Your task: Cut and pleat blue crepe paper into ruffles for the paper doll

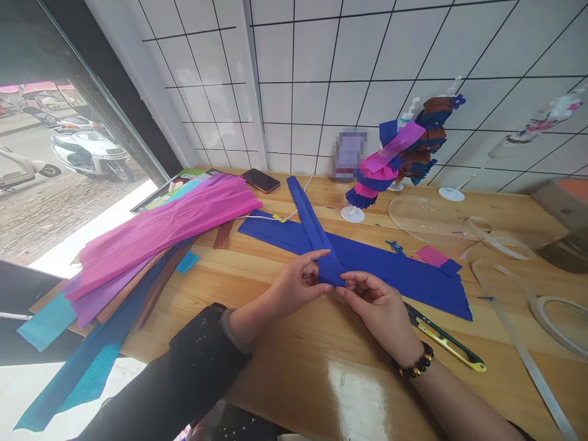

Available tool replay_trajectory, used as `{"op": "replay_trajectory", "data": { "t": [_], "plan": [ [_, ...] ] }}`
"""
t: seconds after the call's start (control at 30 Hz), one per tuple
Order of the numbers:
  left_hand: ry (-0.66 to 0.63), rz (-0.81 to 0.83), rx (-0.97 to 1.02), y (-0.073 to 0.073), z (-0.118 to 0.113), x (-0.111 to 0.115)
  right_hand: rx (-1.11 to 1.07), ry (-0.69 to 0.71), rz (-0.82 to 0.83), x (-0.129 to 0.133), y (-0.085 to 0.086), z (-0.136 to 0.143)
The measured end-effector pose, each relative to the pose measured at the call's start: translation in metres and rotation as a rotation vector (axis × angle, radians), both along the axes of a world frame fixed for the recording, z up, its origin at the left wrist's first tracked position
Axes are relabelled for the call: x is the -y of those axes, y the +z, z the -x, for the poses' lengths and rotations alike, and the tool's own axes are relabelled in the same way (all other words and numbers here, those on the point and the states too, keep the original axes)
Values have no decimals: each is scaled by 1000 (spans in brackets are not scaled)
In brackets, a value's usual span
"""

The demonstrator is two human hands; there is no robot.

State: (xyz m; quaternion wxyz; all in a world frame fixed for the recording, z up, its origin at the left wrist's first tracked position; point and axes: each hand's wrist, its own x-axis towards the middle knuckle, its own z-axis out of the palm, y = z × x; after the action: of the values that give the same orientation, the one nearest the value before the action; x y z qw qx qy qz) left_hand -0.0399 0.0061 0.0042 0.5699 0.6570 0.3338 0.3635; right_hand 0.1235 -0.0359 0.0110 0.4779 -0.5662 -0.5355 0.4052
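Between my two hands is a folded strip of blue crepe paper [316, 226], its far end pointing up and away toward the wall. My left hand [296, 282] pinches the near end from the left, thumb below and index finger on top. At the right corner of that end, my right hand [379, 306] grips the edge between thumb and fingers. Under the strip, a wide flat sheet of blue crepe paper [404, 278] lies across the table. Beside my right hand rests a black and yellow utility knife [448, 340], partly hidden by the hand.
Pink crepe paper [184, 220] tops a pile of coloured sheets at the left. A phone [261, 180] lies by the tiled wall. Paper-dressed figures [386, 159] stand at the back on round white bases. A roll of white tape [560, 318] lies at the right.
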Motion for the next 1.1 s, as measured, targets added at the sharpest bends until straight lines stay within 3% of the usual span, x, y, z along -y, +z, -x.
{"op": "replay_trajectory", "data": {
  "t": [0.43,0.8,1.1],
  "plan": [
    [67,-103,-77,3,0,2,67,6,-65,1,-1,1],
    [121,-121,-128,1,1,1,304,24,-214,2,-7,-8],
    [182,-197,-182,1,1,1,314,46,-272,0,-10,-10]
  ]
}}
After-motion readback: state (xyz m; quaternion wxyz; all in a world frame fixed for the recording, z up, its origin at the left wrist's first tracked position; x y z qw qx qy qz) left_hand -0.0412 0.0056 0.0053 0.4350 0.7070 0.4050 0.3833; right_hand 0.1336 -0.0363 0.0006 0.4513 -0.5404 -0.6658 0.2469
